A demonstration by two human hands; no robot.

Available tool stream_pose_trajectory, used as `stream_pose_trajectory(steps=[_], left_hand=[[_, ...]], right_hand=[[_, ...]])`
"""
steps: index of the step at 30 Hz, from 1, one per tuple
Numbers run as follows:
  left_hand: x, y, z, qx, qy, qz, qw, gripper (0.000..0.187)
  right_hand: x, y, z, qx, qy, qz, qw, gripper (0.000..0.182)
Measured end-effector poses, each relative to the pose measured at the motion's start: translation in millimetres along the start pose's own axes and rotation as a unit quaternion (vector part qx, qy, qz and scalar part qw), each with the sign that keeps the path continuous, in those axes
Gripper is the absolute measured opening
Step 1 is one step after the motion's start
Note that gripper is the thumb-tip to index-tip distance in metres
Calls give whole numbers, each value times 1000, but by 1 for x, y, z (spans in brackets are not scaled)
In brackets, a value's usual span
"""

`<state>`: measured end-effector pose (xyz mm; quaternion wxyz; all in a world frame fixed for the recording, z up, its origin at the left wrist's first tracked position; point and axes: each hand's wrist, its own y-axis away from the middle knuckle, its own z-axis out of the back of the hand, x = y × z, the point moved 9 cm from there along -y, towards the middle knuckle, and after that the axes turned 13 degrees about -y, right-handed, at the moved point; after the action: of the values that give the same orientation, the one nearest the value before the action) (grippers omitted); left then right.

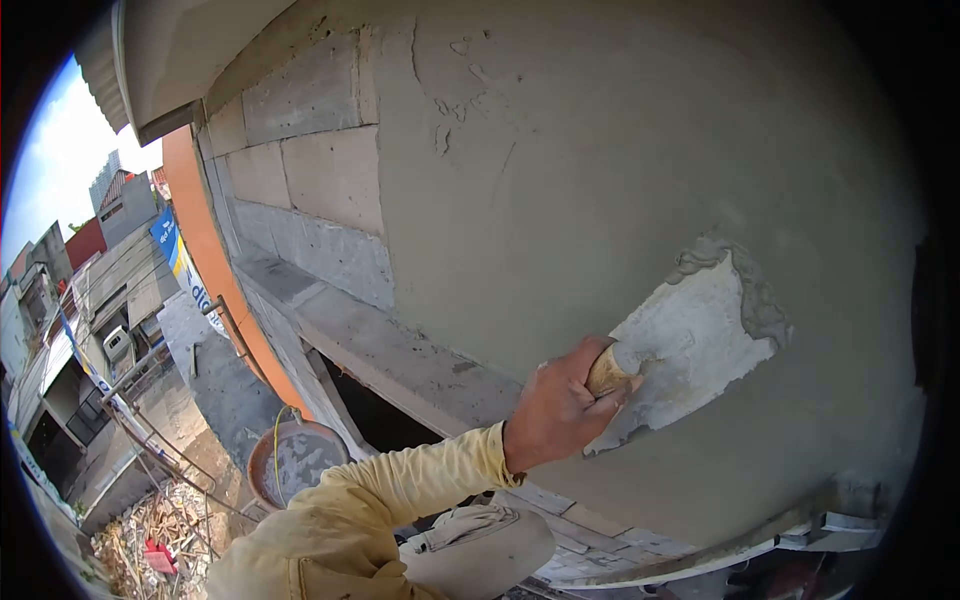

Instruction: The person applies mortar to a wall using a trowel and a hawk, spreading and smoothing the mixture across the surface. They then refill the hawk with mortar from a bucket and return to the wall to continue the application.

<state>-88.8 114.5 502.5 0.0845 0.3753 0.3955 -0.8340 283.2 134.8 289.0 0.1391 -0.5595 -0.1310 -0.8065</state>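
Note:
My left hand (562,405) is closed around the wooden handle of a plastering trowel (685,345). The trowel's broad blade is pale and smeared, and lies against or very close to the grey wall plaster (560,200). A thick, wet ridge of mortar (762,300) runs along the blade's far edge. Around the blade the plaster looks mostly smooth, with a few cracks and rough marks near the top. My yellow sleeve (430,470) reaches in from the lower left. My right hand is out of view.
Bare blocks (330,175) border the plaster on the left, above a concrete ledge (400,350). A round bucket of grey mix (300,462) stands below left. Metal poles (235,340) rise beside an orange wall edge (225,260). Rubble (160,540) lies far below.

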Motion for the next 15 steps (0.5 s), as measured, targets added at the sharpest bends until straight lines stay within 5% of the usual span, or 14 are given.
stream_pose_trajectory(steps=[2, 4, 6, 12, 14, 15], left_hand=[[1, 24, -32, 31, 53, 29, 998, 28], [0, 52, -77, 121, 226, 81, 963, 34], [-11, 76, -103, 149, 244, 84, 955, 37], [-18, 130, -169, 220, 268, 87, 934, 48], [-21, 143, -181, 187, 209, 45, 959, 45], [-28, 151, -183, 140, 224, 26, 964, 46]], right_hand=[[57, -1, -23, 28, -118, 129, 984, 44], [134, 6, -42, 68, -4, 281, 957, 45], [163, 8, -56, 17, -23, 331, 943, 51], [143, -16, -72, -132, -83, 240, 958, 51], [104, -32, -66, -178, -342, 203, 900, 34], [56, -52, -67, -51, -459, 166, 871, 41]])
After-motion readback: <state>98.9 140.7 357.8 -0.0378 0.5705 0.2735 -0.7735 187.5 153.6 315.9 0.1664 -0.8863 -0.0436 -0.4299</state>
